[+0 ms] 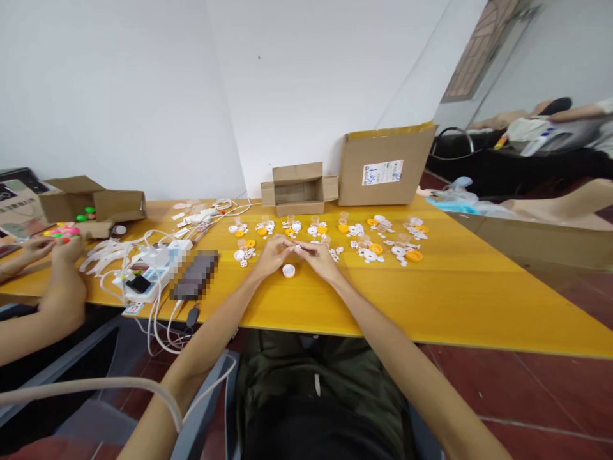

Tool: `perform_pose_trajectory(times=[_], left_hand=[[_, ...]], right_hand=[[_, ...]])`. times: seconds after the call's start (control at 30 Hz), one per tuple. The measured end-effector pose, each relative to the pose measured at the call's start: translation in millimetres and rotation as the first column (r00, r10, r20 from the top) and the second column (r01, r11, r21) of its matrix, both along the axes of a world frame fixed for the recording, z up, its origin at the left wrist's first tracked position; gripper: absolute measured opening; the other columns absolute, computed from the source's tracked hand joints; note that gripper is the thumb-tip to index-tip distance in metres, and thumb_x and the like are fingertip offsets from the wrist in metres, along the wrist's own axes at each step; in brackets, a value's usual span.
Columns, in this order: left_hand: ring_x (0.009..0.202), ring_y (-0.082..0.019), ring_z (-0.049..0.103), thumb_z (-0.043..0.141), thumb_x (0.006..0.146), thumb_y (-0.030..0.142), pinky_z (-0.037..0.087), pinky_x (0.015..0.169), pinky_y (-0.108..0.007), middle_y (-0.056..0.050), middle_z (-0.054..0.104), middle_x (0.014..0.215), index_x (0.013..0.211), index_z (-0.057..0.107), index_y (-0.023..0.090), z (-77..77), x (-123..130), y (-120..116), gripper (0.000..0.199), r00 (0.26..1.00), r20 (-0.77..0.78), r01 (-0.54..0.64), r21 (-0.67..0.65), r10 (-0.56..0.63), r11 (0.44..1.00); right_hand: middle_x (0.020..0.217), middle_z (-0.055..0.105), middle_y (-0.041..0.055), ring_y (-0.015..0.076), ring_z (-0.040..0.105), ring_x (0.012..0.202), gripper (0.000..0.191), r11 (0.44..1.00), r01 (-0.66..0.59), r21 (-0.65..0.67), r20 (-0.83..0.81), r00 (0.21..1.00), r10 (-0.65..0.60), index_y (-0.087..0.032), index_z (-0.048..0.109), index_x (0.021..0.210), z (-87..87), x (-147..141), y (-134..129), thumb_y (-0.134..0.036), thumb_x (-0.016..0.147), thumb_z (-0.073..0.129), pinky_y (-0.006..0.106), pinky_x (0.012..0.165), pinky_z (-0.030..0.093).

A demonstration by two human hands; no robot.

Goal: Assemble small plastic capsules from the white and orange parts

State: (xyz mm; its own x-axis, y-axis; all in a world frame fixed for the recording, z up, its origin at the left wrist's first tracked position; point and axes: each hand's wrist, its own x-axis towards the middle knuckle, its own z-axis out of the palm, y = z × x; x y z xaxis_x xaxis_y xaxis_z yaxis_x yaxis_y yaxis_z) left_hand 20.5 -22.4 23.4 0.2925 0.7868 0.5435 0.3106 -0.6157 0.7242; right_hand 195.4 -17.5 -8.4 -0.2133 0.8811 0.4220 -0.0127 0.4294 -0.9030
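My left hand [274,255] and my right hand [320,260] meet above the yellow table [460,287]. Between their fingertips is a small white piece with dark marks [297,248], pinched from both sides. Just below them a round white cup-like part [288,271] rests on the table. Behind and beside my hands lie several small groups of parts: orange rings [414,255], white discs [370,255], clear cups [343,218] and small dotted white pieces [244,262].
An open small carton [299,207] and a large box [383,185] stand against the wall. Left are a power strip [153,275] with cables, a dark blurred-out device [195,275] and another carton [119,204]. Another person's hands [67,250] hold colourful items at the far left.
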Motion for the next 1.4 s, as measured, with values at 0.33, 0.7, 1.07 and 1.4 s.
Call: perform_pose_trajectory(times=[0.33,0.7,1.07,1.4], left_hand=[[0.088,-0.020,0.064,0.070,0.089,0.035,0.052,0.087,-0.037,-0.004,0.071,0.084,0.076,0.071,0.022,-0.9,0.4,0.4,0.019,1.000,0.001,0.000,0.006,0.000,1.000],[0.091,-0.019,0.068,0.071,0.088,0.032,0.054,0.090,-0.036,-0.004,0.073,0.091,0.082,0.070,0.020,-3.2,2.4,0.8,0.014,0.998,0.059,0.022,-0.053,-0.018,0.998],[0.094,-0.020,0.069,0.071,0.087,0.035,0.054,0.091,-0.035,-0.006,0.075,0.098,0.092,0.072,0.021,-1.0,0.6,-0.1,0.014,0.996,0.077,0.044,-0.064,-0.039,0.997],[0.097,-0.022,0.068,0.076,0.084,0.035,0.052,0.094,-0.038,-0.005,0.076,0.095,0.088,0.073,0.021,-2.0,0.9,0.3,0.015,0.999,0.040,-0.002,-0.055,0.004,0.998]], right_hand=[[0.102,0.080,0.0018,0.0326,0.074,0.105,0.025,1.000,0.015,-0.009,-0.005,1.000,-0.015,-0.030,0.083,0.091,5.8,-1.1,-4.2,-0.050,0.076,0.078,0.053,0.100,0.056],[0.106,0.080,0.0051,0.0307,0.074,0.104,0.028,0.998,0.055,-0.031,-0.060,0.997,-0.057,-0.028,0.082,0.095,3.7,-3.6,-1.9,-0.047,0.074,0.082,0.050,0.098,0.057],[0.101,0.081,0.0021,0.0286,0.074,0.097,0.031,0.999,0.017,-0.028,-0.094,0.995,-0.019,-0.028,0.082,0.094,7.7,-6.7,-4.3,-0.047,0.070,0.083,0.047,0.093,0.059],[0.094,0.080,0.0026,0.0267,0.072,0.088,0.023,0.996,0.073,0.054,-0.025,0.997,-0.072,-0.029,0.083,0.091,6.4,-3.7,-4.7,-0.045,0.076,0.076,0.043,0.085,0.058]])
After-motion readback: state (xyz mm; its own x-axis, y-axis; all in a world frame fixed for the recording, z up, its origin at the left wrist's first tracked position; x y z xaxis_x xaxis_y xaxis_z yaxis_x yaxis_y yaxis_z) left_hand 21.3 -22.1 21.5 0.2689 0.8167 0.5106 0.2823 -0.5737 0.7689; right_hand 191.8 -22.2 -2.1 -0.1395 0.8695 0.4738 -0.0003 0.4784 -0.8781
